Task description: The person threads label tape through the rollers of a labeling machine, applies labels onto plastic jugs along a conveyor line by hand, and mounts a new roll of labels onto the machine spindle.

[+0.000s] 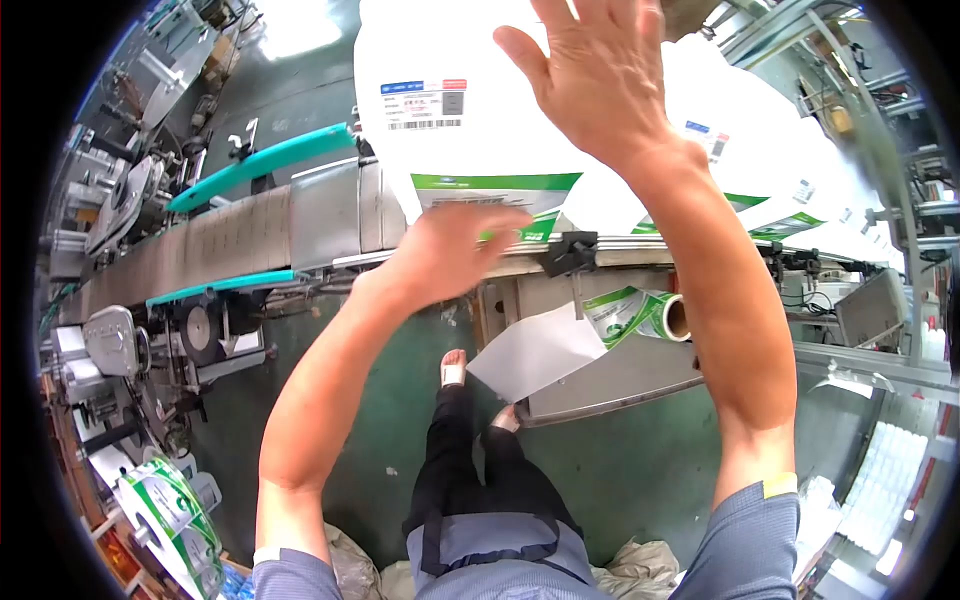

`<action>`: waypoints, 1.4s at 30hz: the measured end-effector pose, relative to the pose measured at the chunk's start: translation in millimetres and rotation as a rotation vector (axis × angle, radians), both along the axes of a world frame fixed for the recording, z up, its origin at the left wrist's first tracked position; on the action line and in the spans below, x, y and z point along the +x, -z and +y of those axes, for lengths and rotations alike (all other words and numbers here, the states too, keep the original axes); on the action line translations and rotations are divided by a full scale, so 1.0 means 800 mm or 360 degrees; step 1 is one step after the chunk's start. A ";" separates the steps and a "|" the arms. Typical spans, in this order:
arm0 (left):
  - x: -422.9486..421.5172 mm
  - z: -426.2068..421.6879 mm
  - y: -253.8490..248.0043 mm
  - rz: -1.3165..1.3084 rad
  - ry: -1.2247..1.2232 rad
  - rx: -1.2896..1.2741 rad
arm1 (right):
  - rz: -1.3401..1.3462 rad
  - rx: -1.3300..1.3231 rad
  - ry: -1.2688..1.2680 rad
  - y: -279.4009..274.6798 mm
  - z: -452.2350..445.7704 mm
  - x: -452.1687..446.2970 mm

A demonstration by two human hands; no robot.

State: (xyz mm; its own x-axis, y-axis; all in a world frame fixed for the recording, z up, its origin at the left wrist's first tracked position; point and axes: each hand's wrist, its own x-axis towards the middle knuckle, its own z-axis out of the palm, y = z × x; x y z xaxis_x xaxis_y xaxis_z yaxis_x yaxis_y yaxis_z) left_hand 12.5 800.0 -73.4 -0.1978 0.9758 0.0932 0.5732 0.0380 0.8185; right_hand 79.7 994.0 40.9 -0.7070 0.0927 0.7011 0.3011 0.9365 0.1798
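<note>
A large white container point(480, 60), its outline washed out by glare, stands upright at the top centre. It carries a barcode label point(425, 105) and, lower down, a green and white label point(500, 185). My left hand point(455, 250) is slightly blurred, fingers stretched to the right over the lower part of the green and white label. I cannot tell how firmly it touches. My right hand point(605, 90) is open, thumb spread, palm turned toward the container's upper right side; its fingertips reach the frame's top edge.
More white containers point(790, 150) with similar labels stand to the right. A conveyor belt point(235, 225) with teal guide rails point(265, 165) runs left. Below lies a roll of green labels point(650, 315), its loose sheet point(540, 355) hanging off a metal shelf point(620, 390). A label reel point(170, 520) sits lower left.
</note>
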 end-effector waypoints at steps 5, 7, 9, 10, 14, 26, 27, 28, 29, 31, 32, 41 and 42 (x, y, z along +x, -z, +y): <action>-0.050 -0.023 -0.018 0.0045 -0.0140 -0.0361 | -0.0035 -0.0072 -0.0015 -0.006 0.015 -0.008; -0.060 -0.033 -0.018 0.0268 -0.0233 -0.0500 | -0.0017 -0.0079 -0.0009 -0.007 0.012 -0.006; -0.053 -0.044 -0.019 0.0576 -0.0431 -0.0515 | -0.0033 -0.0145 -0.0009 -0.008 0.007 -0.002; -0.029 -0.040 -0.021 0.0439 -0.0314 -0.0273 | -0.0079 -0.0193 -0.0007 -0.009 0.003 0.001; 0.048 0.035 0.012 0.0165 -0.0047 0.0159 | -0.0015 -0.0114 0.0070 0.005 0.001 0.006; 0.206 0.079 -0.041 -0.0526 -0.0889 0.0324 | 0.1051 -0.1585 0.0204 0.101 0.056 0.341; 0.226 0.105 -0.036 -0.0501 -0.0991 0.0414 | 0.0946 -0.1589 0.0151 0.105 0.073 0.348; 0.241 0.128 -0.026 -0.0459 -0.1105 0.0461 | 0.0837 -0.1690 0.0098 0.104 0.079 0.348; 0.252 0.148 -0.017 -0.0417 -0.1215 0.0509 | 0.0820 -0.1721 0.0165 0.110 0.082 0.344; 0.264 0.175 -0.006 -0.0625 -0.1481 0.0568 | 0.0827 -0.1805 0.0312 0.126 0.090 0.339; 0.266 0.182 -0.003 -0.0642 -0.1502 0.0607 | 0.0819 -0.1927 0.0301 0.132 0.097 0.339; 0.278 0.158 0.007 -0.0886 -0.1191 0.0556 | 0.0436 -0.2065 -0.0017 0.126 0.081 0.394; 0.279 0.150 0.008 -0.1034 -0.1131 0.0528 | 0.0487 -0.2112 -0.0079 0.132 0.076 0.404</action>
State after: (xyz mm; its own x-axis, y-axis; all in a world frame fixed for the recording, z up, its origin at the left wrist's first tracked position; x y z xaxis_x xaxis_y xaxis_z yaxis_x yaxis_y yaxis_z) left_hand 235.7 920.2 -79.6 -0.8301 0.5575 0.0057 -0.0528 -0.0888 0.9946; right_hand 402.9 1054.8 -64.5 -0.5629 0.7930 0.2329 0.1273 0.3616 -0.9236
